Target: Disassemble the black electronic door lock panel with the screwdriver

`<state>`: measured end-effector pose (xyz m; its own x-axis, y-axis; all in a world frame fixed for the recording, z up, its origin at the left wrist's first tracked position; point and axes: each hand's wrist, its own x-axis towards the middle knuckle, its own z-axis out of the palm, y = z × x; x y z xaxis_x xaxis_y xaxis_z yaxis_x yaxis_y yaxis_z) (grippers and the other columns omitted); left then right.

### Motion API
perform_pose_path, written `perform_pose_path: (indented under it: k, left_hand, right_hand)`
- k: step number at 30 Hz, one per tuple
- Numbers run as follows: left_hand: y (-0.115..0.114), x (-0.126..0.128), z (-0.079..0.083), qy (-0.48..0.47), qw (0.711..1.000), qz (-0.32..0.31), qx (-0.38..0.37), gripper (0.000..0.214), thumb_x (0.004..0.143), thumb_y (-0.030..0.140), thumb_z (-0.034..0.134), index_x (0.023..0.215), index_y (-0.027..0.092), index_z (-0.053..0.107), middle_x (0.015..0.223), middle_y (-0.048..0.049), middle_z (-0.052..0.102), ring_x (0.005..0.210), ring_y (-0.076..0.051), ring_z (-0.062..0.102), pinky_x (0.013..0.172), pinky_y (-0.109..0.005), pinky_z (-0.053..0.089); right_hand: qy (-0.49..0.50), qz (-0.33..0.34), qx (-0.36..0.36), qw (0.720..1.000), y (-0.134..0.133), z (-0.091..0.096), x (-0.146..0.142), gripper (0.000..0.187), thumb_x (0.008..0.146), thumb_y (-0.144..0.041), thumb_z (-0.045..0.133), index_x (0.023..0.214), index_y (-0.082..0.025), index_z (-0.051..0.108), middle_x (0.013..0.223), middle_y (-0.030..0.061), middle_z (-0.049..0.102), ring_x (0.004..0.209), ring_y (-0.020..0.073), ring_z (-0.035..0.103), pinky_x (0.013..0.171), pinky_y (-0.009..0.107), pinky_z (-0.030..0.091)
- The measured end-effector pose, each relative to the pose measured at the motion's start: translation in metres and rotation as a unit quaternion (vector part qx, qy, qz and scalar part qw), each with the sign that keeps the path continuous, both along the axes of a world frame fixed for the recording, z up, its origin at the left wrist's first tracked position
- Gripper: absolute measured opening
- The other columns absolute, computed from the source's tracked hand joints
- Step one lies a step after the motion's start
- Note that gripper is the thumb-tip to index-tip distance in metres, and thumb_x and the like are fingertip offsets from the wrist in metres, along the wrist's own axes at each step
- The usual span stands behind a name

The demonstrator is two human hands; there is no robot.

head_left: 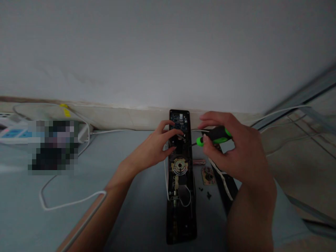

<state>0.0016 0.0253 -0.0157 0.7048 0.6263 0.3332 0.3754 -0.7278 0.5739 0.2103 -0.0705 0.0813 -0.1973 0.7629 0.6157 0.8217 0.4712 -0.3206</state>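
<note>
A long black electronic door lock panel (181, 217) stretches away from me on the table, its inside showing a circuit board, a round metal part and thin wires. My left hand (154, 147) has its fingers curled over the panel's upper half from the left, gripping it near the circuit board. In my right hand (236, 154) is a green and black screwdriver (216, 135), its shaft pointing left into the panel. The exact spot where its tip touches is too dark to make out.
Right of the panel lie a small square metal plate (208, 175), several dark screws (209, 195), a reddish cylinder (199, 162) and another black part (228, 189). A white power strip (13, 134) and a white cable (70, 203) are at left. A wall stands behind.
</note>
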Motion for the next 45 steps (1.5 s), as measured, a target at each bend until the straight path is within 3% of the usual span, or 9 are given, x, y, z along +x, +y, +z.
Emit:
perform_pose_path:
  k: [3, 8, 11, 18, 23, 25, 31, 39, 45]
  left_hand:
    - [0.001, 0.000, -0.001, -0.002, 1.000, -0.006, -0.001, 0.052, 0.089, 0.009, 0.064, 0.137, 0.028, 0.056, 0.150, -0.0086, 0.038, 0.129, -0.028, 0.060, 0.117, -0.051, 0.050]
    - [0.000, 0.001, -0.001, 0.007, 1.000, -0.010, -0.005, 0.051, 0.089, 0.009, 0.064, 0.137, 0.026, 0.055, 0.151, -0.0109, 0.037, 0.130, -0.031, 0.059, 0.116, -0.054, 0.050]
    - [-0.002, 0.001, 0.000, 0.009, 1.000, -0.013, -0.008, 0.054, 0.088, 0.007, 0.064, 0.138, 0.026, 0.055, 0.153, -0.0112, 0.036, 0.131, -0.031, 0.059, 0.116, -0.054, 0.050]
    - [-0.007, 0.002, 0.003, 0.008, 1.000, -0.010, -0.025, 0.052, 0.089, 0.006, 0.062, 0.136, 0.026, 0.056, 0.153, -0.0111, 0.036, 0.126, -0.031, 0.063, 0.115, -0.056, 0.050]
    - [-0.006, 0.002, 0.001, 0.003, 1.000, -0.016, -0.022, 0.055, 0.089, 0.007, 0.060, 0.140, 0.028, 0.054, 0.154, -0.0103, 0.035, 0.126, -0.030, 0.062, 0.114, -0.056, 0.051]
    - [-0.005, 0.002, 0.000, 0.006, 1.000, -0.016, -0.012, 0.057, 0.089, 0.007, 0.060, 0.141, 0.029, 0.054, 0.154, -0.0100, 0.036, 0.129, -0.031, 0.060, 0.114, -0.056, 0.051]
    - [-0.003, 0.002, -0.002, 0.010, 1.000, -0.021, 0.004, 0.052, 0.090, 0.008, 0.060, 0.138, 0.027, 0.056, 0.152, -0.0098, 0.037, 0.132, -0.030, 0.057, 0.117, -0.054, 0.048]
    - [-0.003, 0.002, -0.003, 0.022, 1.000, -0.016, 0.008, 0.052, 0.092, 0.009, 0.058, 0.140, 0.029, 0.055, 0.157, -0.0097, 0.035, 0.132, -0.030, 0.058, 0.119, -0.054, 0.046]
    - [-0.004, 0.001, -0.003, 0.030, 0.999, -0.016, 0.006, 0.061, 0.092, 0.006, 0.058, 0.147, 0.031, 0.049, 0.164, -0.0108, 0.024, 0.128, -0.030, 0.062, 0.116, -0.056, 0.049]
  right_hand:
    - [-0.016, 0.007, -0.005, 1.000, -0.003, 0.003, -0.001, 0.046, 0.080, -0.010, 0.063, 0.123, -0.025, 0.061, 0.110, 0.0037, 0.077, 0.094, 0.0202, 0.076, 0.086, 0.033, 0.060]
    - [-0.029, -0.043, 0.011, 0.999, -0.005, 0.003, -0.002, 0.016, 0.089, -0.027, 0.071, 0.104, -0.025, 0.068, 0.091, 0.0009, 0.078, 0.059, 0.0140, 0.068, 0.059, 0.029, 0.055]
    - [-0.032, -0.049, 0.025, 0.998, -0.005, 0.003, -0.004, 0.010, 0.091, -0.025, 0.069, 0.101, -0.026, 0.069, 0.091, 0.0012, 0.079, 0.071, 0.0173, 0.073, 0.065, 0.030, 0.057]
    - [-0.046, -0.007, 0.027, 0.999, -0.006, 0.005, -0.007, 0.038, 0.079, -0.011, 0.063, 0.116, -0.019, 0.066, 0.106, 0.0053, 0.077, 0.092, 0.0220, 0.074, 0.089, 0.038, 0.060]
    - [-0.040, -0.053, 0.027, 0.997, -0.001, 0.004, -0.003, 0.015, 0.090, -0.029, 0.070, 0.105, -0.026, 0.069, 0.091, 0.0022, 0.078, 0.075, 0.0204, 0.073, 0.070, 0.035, 0.059]
    - [-0.030, -0.048, 0.030, 0.998, 0.001, 0.003, -0.001, 0.008, 0.093, -0.027, 0.067, 0.100, -0.029, 0.068, 0.090, 0.0012, 0.078, 0.078, 0.0207, 0.074, 0.072, 0.035, 0.059]
    - [-0.002, 0.018, 0.003, 1.000, 0.000, 0.003, -0.001, 0.052, 0.077, -0.005, 0.060, 0.125, -0.025, 0.060, 0.114, 0.0039, 0.074, 0.103, 0.0220, 0.072, 0.093, 0.038, 0.059]
    - [0.028, -0.034, 0.016, 0.999, 0.008, -0.004, 0.001, 0.017, 0.095, -0.026, 0.064, 0.111, -0.026, 0.066, 0.087, -0.0022, 0.076, 0.071, 0.0145, 0.070, 0.072, 0.029, 0.057]
    - [0.043, 0.002, -0.017, 0.999, 0.004, -0.002, -0.006, 0.055, 0.079, -0.008, 0.059, 0.131, -0.026, 0.058, 0.111, 0.0022, 0.074, 0.087, 0.0183, 0.073, 0.079, 0.033, 0.058]
